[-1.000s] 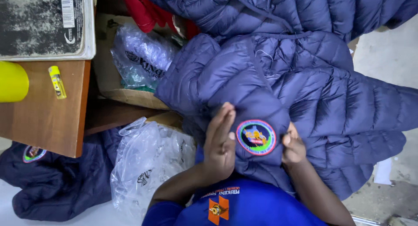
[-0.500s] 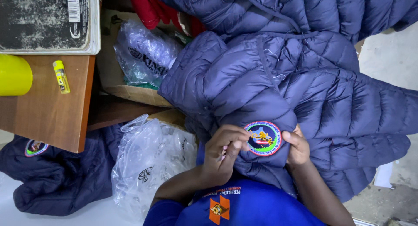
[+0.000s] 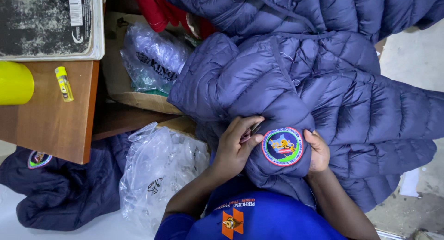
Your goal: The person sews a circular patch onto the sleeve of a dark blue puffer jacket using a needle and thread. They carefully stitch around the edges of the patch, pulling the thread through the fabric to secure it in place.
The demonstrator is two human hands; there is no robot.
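Head view, looking straight down over the person's blue-shirted chest. A navy quilted puffer jacket (image 3: 323, 96) lies bunched across the lap, its bulk spreading up and to the right of frame.

A round embroidered patch (image 3: 282, 146), red-bordered with a green ring and a blue centre, sits on a fold of the jacket directly between the two hands. The fabric under it is pulled taut into a rounded hump.

The left hand (image 3: 237, 147) lies just left of the patch, fingers curled and pinched on a small slim dark tool (image 3: 250, 130) whose kind cannot be made out. The tool's tip sits near the patch's upper-left edge; whether it touches the stitching cannot be told. The tool's long axis runs diagonally, up and to the right.

The right hand (image 3: 318, 152) is cupped against the patch's right edge, gripping the jacket fabric and holding the hump firm. Both hands are about equally close to the patch; the left carries the tool.

Materials: the jacket shell is smooth, slightly glossy, stitched in horizontal padded channels; the patch is flat, dense thread.

Surroundings: a crumpled clear plastic bag (image 3: 159, 175) lies left of the left forearm. A second navy jacket (image 3: 64, 193) with a like patch lies at lower left. A wooden bench (image 3: 51, 124) carries a yellow lighter (image 3: 64, 84).
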